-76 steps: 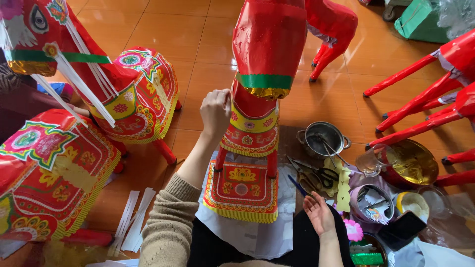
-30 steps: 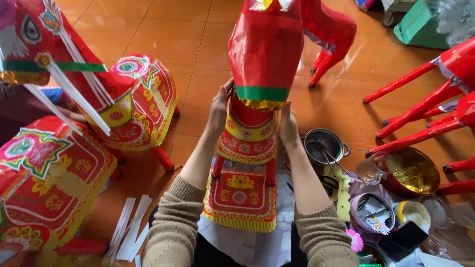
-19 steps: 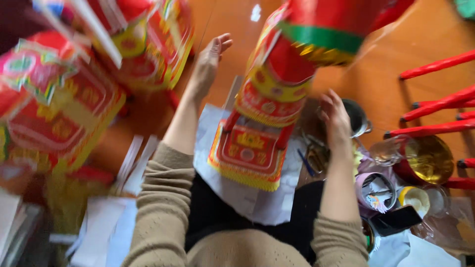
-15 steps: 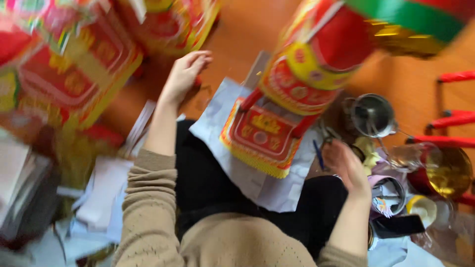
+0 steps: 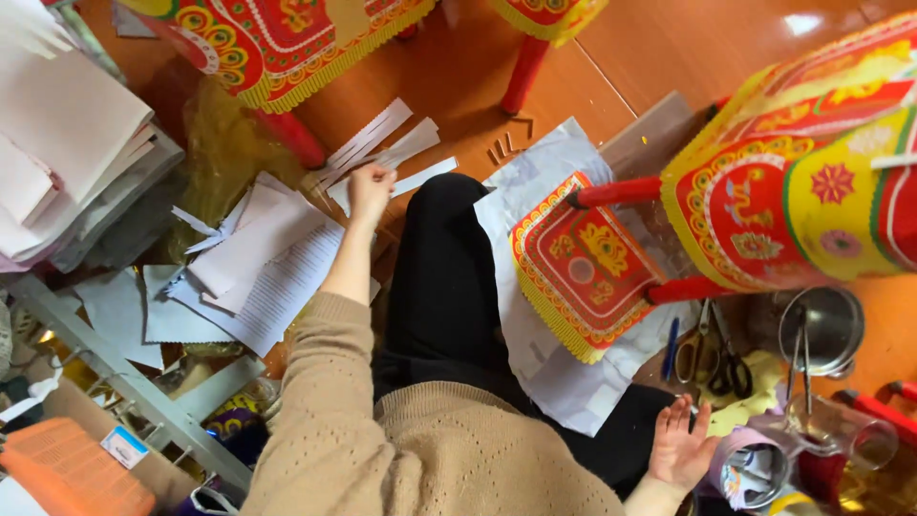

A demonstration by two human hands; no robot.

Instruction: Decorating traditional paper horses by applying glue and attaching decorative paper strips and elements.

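White paper strips (image 5: 382, 153) get pinched by the left hand (image 5: 369, 188) (right hand (image 5: 680, 445) empty, spread); paper horse (image 5: 764, 201) stands already decorated.

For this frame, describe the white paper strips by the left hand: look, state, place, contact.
The white paper strips are long, narrow, flat cut pieces, seemingly thin paper. They lie in a loose fan on the orange-brown floor, pointing up and right, beside a red leg of a decorated paper figure and above loose white sheets. The left hand is closed over their lower ends.
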